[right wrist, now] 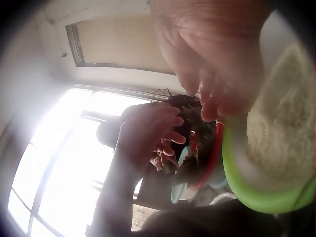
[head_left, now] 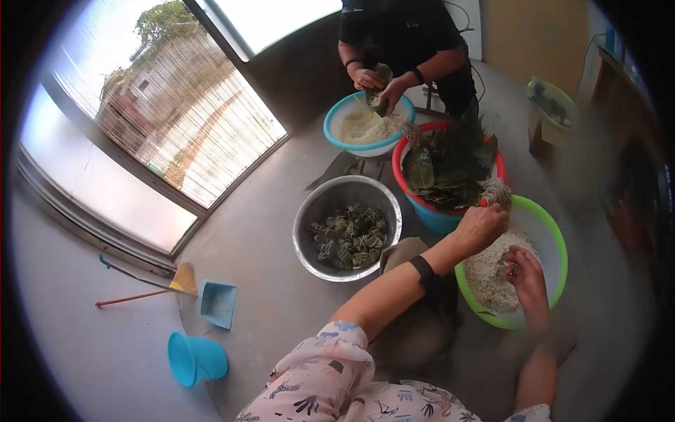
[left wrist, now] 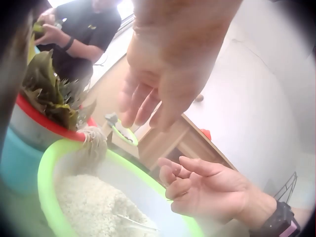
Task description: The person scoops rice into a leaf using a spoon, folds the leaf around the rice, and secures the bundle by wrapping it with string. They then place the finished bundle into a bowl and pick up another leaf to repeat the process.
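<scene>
My left hand [head_left: 481,226] is held over the near rim of the red-rimmed basin, its fingers relaxed and nothing in them in the left wrist view. Beside its fingertips in the head view is a bundle of pale string [head_left: 496,192], which drapes over that rim. Loosely bent and empty, the fingers of my right hand [left wrist: 210,192] hover above the green-rimmed basin [head_left: 557,246]. White rice [head_left: 492,274] fills the bottom of this basin. Dark green leaves [head_left: 450,165] are heaped in the red-rimmed basin [head_left: 398,158].
A metal basin [head_left: 302,243] holds several tied leaf parcels [head_left: 351,235]. Across from me a person in black [head_left: 404,35] holds a folded leaf over a blue-rimmed basin [head_left: 334,141] of rice. A blue bucket [head_left: 200,359] and dustpan [head_left: 217,304] are at the left.
</scene>
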Demonstrator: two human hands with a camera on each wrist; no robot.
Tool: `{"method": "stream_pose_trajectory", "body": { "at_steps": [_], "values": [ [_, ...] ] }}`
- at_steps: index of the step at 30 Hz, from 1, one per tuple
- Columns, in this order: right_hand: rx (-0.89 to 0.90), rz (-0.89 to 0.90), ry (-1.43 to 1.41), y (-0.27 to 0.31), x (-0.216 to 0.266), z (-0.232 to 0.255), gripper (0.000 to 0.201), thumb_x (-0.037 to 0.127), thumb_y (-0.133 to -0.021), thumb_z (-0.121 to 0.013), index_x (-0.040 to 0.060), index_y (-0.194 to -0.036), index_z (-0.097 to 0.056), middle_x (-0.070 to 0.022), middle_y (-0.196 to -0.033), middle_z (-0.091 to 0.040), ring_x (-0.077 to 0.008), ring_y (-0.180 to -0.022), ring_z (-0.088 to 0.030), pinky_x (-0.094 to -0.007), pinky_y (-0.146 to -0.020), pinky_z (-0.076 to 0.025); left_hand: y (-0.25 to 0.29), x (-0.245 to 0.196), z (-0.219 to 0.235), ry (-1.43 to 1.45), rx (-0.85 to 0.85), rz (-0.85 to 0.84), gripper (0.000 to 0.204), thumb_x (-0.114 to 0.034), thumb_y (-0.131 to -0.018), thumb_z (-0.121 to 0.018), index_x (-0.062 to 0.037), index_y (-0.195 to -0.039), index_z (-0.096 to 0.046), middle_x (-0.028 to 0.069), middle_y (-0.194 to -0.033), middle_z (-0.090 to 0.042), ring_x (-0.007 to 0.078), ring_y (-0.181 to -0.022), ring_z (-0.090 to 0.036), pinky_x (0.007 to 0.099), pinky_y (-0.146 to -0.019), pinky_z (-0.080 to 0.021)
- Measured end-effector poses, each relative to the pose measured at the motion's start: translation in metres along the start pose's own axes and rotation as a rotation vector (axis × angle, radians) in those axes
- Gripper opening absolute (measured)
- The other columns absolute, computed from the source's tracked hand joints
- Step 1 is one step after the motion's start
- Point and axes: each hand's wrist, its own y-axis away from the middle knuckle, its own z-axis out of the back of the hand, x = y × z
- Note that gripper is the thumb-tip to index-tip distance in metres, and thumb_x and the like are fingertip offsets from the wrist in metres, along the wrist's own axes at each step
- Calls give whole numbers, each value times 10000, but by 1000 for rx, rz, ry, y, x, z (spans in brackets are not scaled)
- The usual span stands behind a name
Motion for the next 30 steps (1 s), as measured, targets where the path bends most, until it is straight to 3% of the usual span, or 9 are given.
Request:
{"method": "stream_pose_trajectory", "body": {
  "at_steps": [2,5,8,12,14,18,23,30],
  "values": [
    [17,6,15,-2,1,-5,299,245,-975,-545,55,-1205,-552,-25,-961,-638,-72,-715,-579,-230,-635,-453,8,19,-13,55,-84,54,120,-163,-781,-663,-81,-822,-586,101,-843,-586,337,-761,-619,447,-624,-499],
    [28,1,18,-4,4,-10,283,226,-979,-532,54,-1202,-558,-31,-972,-632,-73,-729,-586,-227,-658,-463,3,13,4,149,-100,87,185,-139,-792,-675,-93,-968,-643,97,-859,-588,340,-776,-621,427,-660,-499],
    [44,3,18,-11,7,-10,270,221,-981,-527,56,-1191,-564,-29,-971,-630,-73,-742,-590,-221,-663,-465,-1,26,9,81,-137,135,139,-108,-818,-654,-97,-956,-662,88,-862,-589,319,-782,-624,398,-672,-500],
    [75,17,25,-13,7,-9,258,224,-984,-523,57,-1174,-570,-26,-972,-629,-69,-754,-591,-212,-666,-465,-5,49,21,-4,-468,214,58,-128,-846,-636,-108,-898,-651,80,-883,-589,305,-789,-623,400,-667,-497],
    [70,15,24,-12,7,-9,258,231,-985,-521,57,-1169,-573,-23,-973,-631,-68,-754,-590,-213,-671,-465,1,62,37,-86,-492,318,71,-121,-844,-635,-111,-907,-665,87,-900,-592,307,-824,-621,402,-706,-497],
    [76,15,45,-7,8,-9,258,249,-988,-514,62,-1152,-583,-14,-979,-634,-62,-758,-588,-217,-688,-463,17,92,46,-190,-345,526,114,-131,-827,-651,-116,-930,-696,111,-960,-595,329,-921,-610,425,-776,-483],
    [81,29,48,-1,10,-7,259,258,-986,-520,68,-1149,-587,-9,-978,-637,-59,-761,-587,-219,-697,-462,25,107,42,-272,-208,538,181,-154,-807,-664,-123,-979,-712,127,-1043,-584,329,-987,-600,425,-840,-480],
    [69,19,68,-1,7,-7,256,257,-979,-533,71,-1144,-597,-7,-975,-641,-58,-759,-584,-219,-700,-467,21,113,33,-333,-159,555,196,-127,-758,-686,-102,-951,-713,124,-1032,-588,328,-979,-601,426,-818,-482]
  ]
}}
